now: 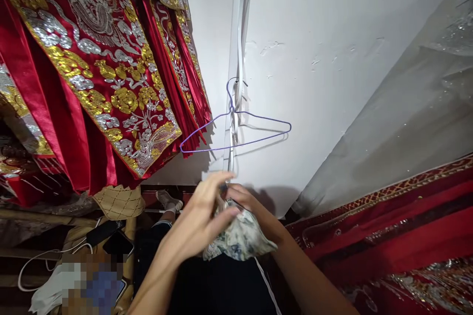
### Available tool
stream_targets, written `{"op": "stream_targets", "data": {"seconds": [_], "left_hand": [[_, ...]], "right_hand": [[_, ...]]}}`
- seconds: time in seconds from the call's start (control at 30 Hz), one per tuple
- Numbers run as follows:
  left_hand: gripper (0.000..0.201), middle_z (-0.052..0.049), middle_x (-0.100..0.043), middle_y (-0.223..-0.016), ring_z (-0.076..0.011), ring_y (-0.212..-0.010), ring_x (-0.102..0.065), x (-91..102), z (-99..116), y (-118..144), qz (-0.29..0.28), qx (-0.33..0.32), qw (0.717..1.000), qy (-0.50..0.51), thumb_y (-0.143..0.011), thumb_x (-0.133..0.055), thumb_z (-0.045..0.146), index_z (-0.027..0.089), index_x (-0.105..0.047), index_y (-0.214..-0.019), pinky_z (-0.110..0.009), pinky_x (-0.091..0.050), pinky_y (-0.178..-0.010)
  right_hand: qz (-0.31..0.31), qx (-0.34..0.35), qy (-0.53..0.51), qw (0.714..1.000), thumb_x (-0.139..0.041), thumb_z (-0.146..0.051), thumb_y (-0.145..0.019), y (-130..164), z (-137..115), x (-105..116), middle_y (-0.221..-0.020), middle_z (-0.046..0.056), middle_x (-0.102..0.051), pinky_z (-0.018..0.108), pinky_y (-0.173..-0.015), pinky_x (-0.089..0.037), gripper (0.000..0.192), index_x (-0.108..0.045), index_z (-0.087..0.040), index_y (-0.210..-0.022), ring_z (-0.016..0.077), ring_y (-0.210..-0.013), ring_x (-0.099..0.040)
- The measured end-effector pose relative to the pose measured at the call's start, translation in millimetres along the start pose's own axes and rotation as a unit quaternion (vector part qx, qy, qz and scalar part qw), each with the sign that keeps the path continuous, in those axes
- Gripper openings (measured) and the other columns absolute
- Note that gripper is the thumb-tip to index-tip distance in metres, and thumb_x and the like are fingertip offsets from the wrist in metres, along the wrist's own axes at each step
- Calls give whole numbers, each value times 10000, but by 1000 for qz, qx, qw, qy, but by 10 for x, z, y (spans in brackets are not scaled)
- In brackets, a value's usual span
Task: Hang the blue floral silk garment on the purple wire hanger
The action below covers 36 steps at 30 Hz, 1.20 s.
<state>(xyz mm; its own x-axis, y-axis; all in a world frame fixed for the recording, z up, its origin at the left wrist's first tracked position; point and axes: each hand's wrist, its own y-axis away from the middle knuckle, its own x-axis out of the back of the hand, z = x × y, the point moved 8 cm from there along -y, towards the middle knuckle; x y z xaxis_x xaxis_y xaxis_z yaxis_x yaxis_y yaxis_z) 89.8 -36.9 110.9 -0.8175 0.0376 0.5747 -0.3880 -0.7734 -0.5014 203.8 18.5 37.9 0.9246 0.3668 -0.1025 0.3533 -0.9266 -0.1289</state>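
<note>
A bunched, pale cloth with a blue-green pattern (246, 238) is between my hands, low in the middle of the view. My right hand (254, 209) has its fingers curled around the gathered top of the cloth. My left hand (207, 216) is slightly blurred, with fingers stretched forward and the thumb apart from them, lying over the near side of the cloth. Just beyond my hands, a purple wire hanger (258, 143) hangs with nothing on it, next to a white cord (240, 34) running down the wall.
Red costumes with gold and silver embroidery (121, 101) hang at the left. More red embroidered fabric (414, 236) lies at the right under clear plastic sheeting (399, 123). At lower left, a phone (118, 245), a white cable (22, 275) and a woven tan item (120, 202) rest on a bamboo seat.
</note>
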Motion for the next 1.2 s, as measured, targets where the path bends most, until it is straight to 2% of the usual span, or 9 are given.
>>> {"op": "stream_targets", "data": {"seconds": [0.1, 0.23, 0.4, 0.5, 0.6, 0.7, 0.8, 1.0, 1.2], "left_hand": [[472, -131, -679, -1215, -270, -1073, -656, 80, -324, -39, -1, 15, 999, 35, -999, -479, 429, 222, -539, -1419, -359, -530, -899], [579, -42, -640, -712, -180, -641, -565, -87, -819, 135, -135, 46, 989, 40, -1016, -333, 562, 155, -694, -817, -268, -454, -626], [456, -37, -638, -695, -189, -649, -586, 99, -1566, 604, -255, 163, 935, -184, -985, -442, 533, 182, -638, -771, -274, -366, -631], [351, -65, -700, -805, -241, -773, -656, 429, -1706, 637, -226, 185, 914, -282, -984, -441, 435, 209, -659, -827, -308, -412, -728], [374, -84, -724, -981, -259, -920, -674, 638, -1631, 460, -177, 176, 922, -297, -994, -390, 419, 225, -702, -926, -344, -461, -851], [418, -114, -692, -1200, -285, -1121, -641, 695, -1599, 229, -150, 167, 936, -272, -983, -407, 452, 208, -740, -1042, -376, -473, -982], [444, -143, -642, -1307, -308, -1225, -598, 711, -1625, 27, -121, 150, 948, -254, -983, -401, 438, 168, -748, -1048, -422, -442, -1079], [373, -109, -581, -1426, -276, -1356, -507, 848, -1462, -331, 63, 79, 988, -118, -997, -405, 368, 176, -664, -1184, -433, -344, -1182], [251, -54, -738, -988, -188, -852, -693, 956, -1354, -879, 165, 83, 971, 152, -908, -573, 316, 193, -645, -1115, -312, -545, -790]], "right_hand": [[-36, -106, 15, 994, -695, -306, -749, -88, 12, -140, -851, 48, -686, 351, -826, -499, 128, -663, -207, -674, 247, -924, -625], [-69, -261, -25, 963, -719, -355, -740, -73, 77, -151, -754, 34, -692, 311, -712, -512, 188, -690, -178, -798, 212, -765, -656], [-134, -169, 33, 976, -787, -277, -665, -155, -277, 270, -806, 48, -701, 291, -625, -507, 252, -643, -179, -847, 198, -705, -656], [9, -14, 197, 980, -759, -265, -696, -438, -547, 769, -819, 42, -698, 293, -614, -492, 234, -643, -200, -889, 206, -711, -651], [123, 129, 336, 925, -664, -271, -784, -693, -677, 1003, -1033, 74, -732, 358, -782, -519, 352, -692, -218, -1131, 259, -903, -675], [96, 167, 405, 894, -550, -240, -848, -917, -525, 1014, -1143, 65, -738, 382, -908, -490, 368, -720, -236, -1175, 274, -1038, -665], [76, 140, 423, 892, -506, -248, -872, -973, -403, 1127, -995, 49, -765, 339, -801, -489, 288, -762, -218, -1001, 251, -917, -680], [54, 115, 396, 909, -542, -305, -882, -727, -547, 1245, -852, 32, -731, 292, -664, -435, 229, -744, -197, -880, 209, -796, -640], [-13, 107, 337, 935, -565, -330, -865, -737, -483, 1078, -905, 56, -737, 313, -737, -483, 230, -748, -192, -877, 222, -852, -661]]}}
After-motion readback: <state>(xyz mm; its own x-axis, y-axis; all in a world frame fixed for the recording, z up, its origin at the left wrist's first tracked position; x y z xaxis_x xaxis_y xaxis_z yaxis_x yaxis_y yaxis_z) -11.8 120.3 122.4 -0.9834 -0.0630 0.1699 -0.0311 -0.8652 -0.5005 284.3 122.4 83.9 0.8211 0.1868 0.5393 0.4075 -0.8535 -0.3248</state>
